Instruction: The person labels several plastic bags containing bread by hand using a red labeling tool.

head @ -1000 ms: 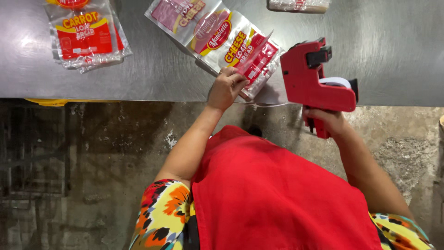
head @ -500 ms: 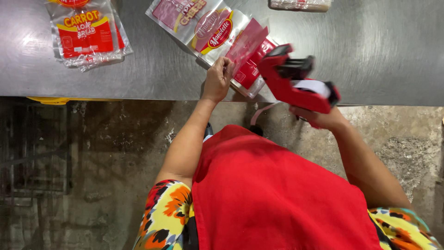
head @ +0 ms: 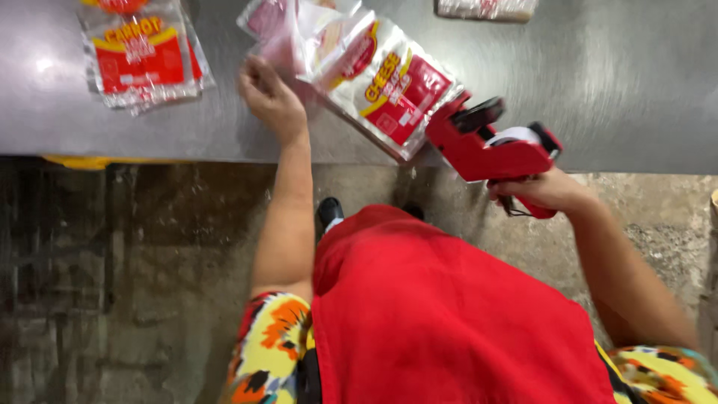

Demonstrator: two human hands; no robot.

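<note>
Head view, looking straight down. Steel bench (head: pixel 636 82) across the top, its near edge running left to right. Left hand (head: pixel 271 97) on the bench close to the near edge, fingers curled and pressed on the left end of a fanned stack of bags (head: pixel 292 34); cannot tell if pinching a bag or only holding it down. Top bag (head: pixel 389 86), white and red with yellow print, lying tilted, its lower corner reaching the near edge. Right hand (head: pixel 540 191) just off the near edge, closed firmly around the handle of a red label gun (head: pixel 486 146). Nose of the gun touching the right side of the top bag, right at the near edge. White label roll (head: pixel 516 136) visible on top of the gun.

Toward the far left corner of the bench, another bag (head: pixel 142 63), red and yellow, well apart from the stack. At the far edge to the right, one more packet (head: pixel 486 7), cut off by the frame. Below the bench, red apron (head: pixel 449 322), flowered sleeves (head: pixel 269 352), dark stained floor (head: pixel 112 284).
</note>
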